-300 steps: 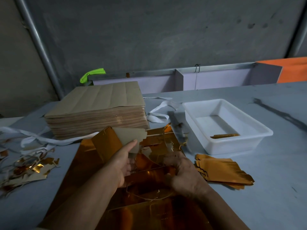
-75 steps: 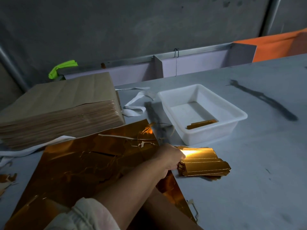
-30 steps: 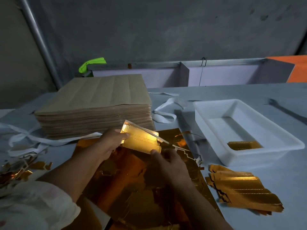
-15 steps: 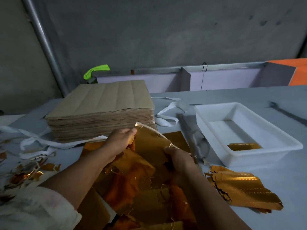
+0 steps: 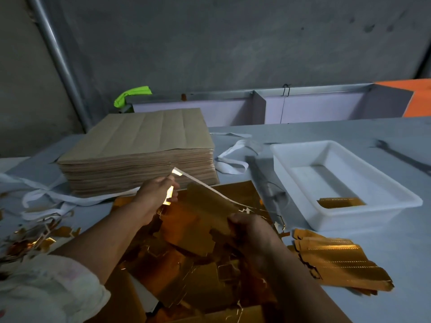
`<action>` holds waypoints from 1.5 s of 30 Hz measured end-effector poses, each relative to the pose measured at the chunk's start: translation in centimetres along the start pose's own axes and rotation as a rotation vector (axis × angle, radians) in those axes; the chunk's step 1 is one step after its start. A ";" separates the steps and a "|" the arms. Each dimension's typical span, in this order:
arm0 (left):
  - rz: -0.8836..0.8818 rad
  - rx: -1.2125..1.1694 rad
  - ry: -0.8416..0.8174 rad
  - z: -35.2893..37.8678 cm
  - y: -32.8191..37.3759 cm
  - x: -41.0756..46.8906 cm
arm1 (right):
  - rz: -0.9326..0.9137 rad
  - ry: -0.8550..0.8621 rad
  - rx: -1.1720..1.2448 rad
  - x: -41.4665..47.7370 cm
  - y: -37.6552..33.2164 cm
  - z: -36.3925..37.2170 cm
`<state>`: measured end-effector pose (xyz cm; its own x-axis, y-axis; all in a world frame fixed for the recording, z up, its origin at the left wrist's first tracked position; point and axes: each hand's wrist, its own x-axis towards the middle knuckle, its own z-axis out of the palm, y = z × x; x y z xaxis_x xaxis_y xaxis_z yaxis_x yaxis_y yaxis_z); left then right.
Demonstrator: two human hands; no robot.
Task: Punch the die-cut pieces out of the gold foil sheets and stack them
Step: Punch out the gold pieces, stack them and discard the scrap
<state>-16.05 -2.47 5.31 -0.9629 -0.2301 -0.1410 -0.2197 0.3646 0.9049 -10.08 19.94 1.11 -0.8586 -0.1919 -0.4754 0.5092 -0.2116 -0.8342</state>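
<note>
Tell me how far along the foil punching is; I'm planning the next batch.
Early, it seems. Done: a small stack of punched pieces lies beside the white tray, with scrap at the far left. In hand: the left hand and right hand grip a gold piece above the torn foil sheet. Left: the tall pile of brown-backed sheets looks untouched.

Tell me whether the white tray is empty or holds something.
Not empty: one gold foil piece lies flat on the floor of the white tray, by its near wall; the rest looks bare.
</note>
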 end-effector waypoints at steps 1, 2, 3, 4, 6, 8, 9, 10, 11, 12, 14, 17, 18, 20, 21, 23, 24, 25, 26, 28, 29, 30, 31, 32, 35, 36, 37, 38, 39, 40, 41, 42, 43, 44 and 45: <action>-0.008 -0.003 0.009 0.0 0.1 0.1 | 0.000 -0.024 -0.083 0.0 0.0 0.3; -0.013 -0.003 0.015 0.1 0.1 0.2 | -0.013 -0.035 -0.167 0.1 0.1 0.7; -0.014 -0.008 0.020 0.2 0.3 0.2 | -0.028 -0.033 -0.232 0.2 0.3 1.0; -0.017 -0.025 0.017 0.3 0.5 0.1 | -0.036 -0.024 -0.268 0.4 0.5 1.3; -0.032 -0.091 0.004 0.5 1.0 0.0 | -0.036 0.016 -0.311 0.7 1.0 1.8; -0.039 -0.144 -0.006 0.6 1.5 -0.1 | -0.033 0.068 -0.339 1.0 1.3 2.1; -0.029 -0.155 -0.016 0.5 1.6 -0.1 | -0.037 0.089 -0.328 1.1 1.3 2.2; -0.019 -0.154 -0.026 0.5 1.6 -0.1 | -0.044 0.106 -0.309 1.2 1.4 2.3; -0.016 -0.148 -0.035 0.4 1.6 -0.1 | -0.052 0.122 -0.288 1.2 1.4 2.3; -0.023 -0.134 -0.050 0.3 1.4 -0.1 | -0.060 0.133 -0.266 1.2 1.4 2.2; -0.055 -0.081 -0.099 0.2 0.9 -0.3 | -0.066 0.140 -0.212 1.0 1.4 2.0; -0.132 0.008 -0.141 0.2 -0.3 -0.7 | -0.069 0.149 -0.149 0.9 1.3 1.7; -0.151 0.028 -0.147 0.2 -0.6 -0.9 | -0.074 0.151 -0.136 0.9 1.3 1.6; -0.169 0.049 -0.166 0.2 -1.2 -1.1 | -0.083 0.153 -0.126 0.9 1.4 1.5; -0.170 0.060 -0.171 0.2 -1.3 -1.2 | -0.085 0.156 -0.127 1.0 1.4 1.5; -0.151 0.103 -0.171 0.2 -1.5 -1.4 | -0.092 0.175 -0.130 1.1 1.5 1.5; -0.139 0.131 -0.164 0.3 -1.5 -1.5 | -0.095 0.187 -0.129 1.2 1.5 1.5; -0.125 0.166 -0.154 0.4 -1.5 -1.5 | -0.095 0.195 -0.127 1.3 1.5 1.4; -0.110 0.213 -0.142 0.5 -1.6 -1.5 | -0.094 0.201 -0.126 1.4 1.6 1.4; -0.081 0.303 -0.123 0.8 -1.9 -1.4 | -0.084 0.209 -0.117 1.6 1.8 1.3; -0.070 0.330 -0.122 0.9 -2.1 -1.4 | -0.078 0.213 -0.106 1.7 1.9 1.3; -0.066 0.344 -0.130 1.1 -2.3 -1.4 | -0.071 0.216 -0.093 1.8 1.9 1.2; -0.068 0.350 -0.140 1.3 -2.4 -1.4 | -0.065 0.217 -0.078 1.9 2.0 1.1; -0.069 0.355 -0.148 1.4 -2.5 -1.4 | -0.060 0.216 -0.067 2.0 2.0 1.0; -0.038 0.394 -0.165 1.6 -2.8 -1.5 | -0.057 0.211 -0.069 2.1 2.1 0.6; -0.029 0.404 -0.168 1.6 -2.9 -1.4 | -0.059 0.207 -0.074 2.1 2.2 0.6; -0.021 0.410 -0.168 1.5 -3.0 -1.4 | -0.060 0.201 -0.079 2.1 2.2 0.5; -0.016 0.409 -0.164 1.5 -3.1 -1.4 | -0.060 0.195 -0.087 2.1 2.3 0.5; -0.014 0.407 -0.153 1.5 -3.2 -1.3 | -0.059 0.191 -0.095 2.1 2.3 0.5; -0.013 0.414 -0.136 1.4 -3.2 -1.2 | -0.058 0.188 -0.101 2.1 2.3 0.6; -0.014 0.428 -0.111 1.4 -3.1 -1.1 | -0.060 0.187 -0.103 2.1 2.3 0.6; -0.016 0.444 -0.080 1.4 -3.1 -1.0 | -0.061 0.185 -0.100 2.1 2.3 0.6; -0.020 0.454 -0.049 1.4 -3.1 -1.0 | -0.061 0.182 -0.095 2.1 2.2 0.6; -0.021 0.457 -0.028 1.4 -3.1 -0.9 | -0.062 0.179 -0.093 2.1 2.2 0.6; -0.020 0.461 -0.018 1.4 -3.2 -0.9 | -0.064 0.174 -0.094 2.0 2.2 0.7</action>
<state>-14.76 -2.15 2.01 -0.9593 -0.2274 -0.1674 -0.2816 0.7242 0.6295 -10.63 18.46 -1.47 -0.8904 -0.0103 -0.4550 0.4526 -0.1264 -0.8827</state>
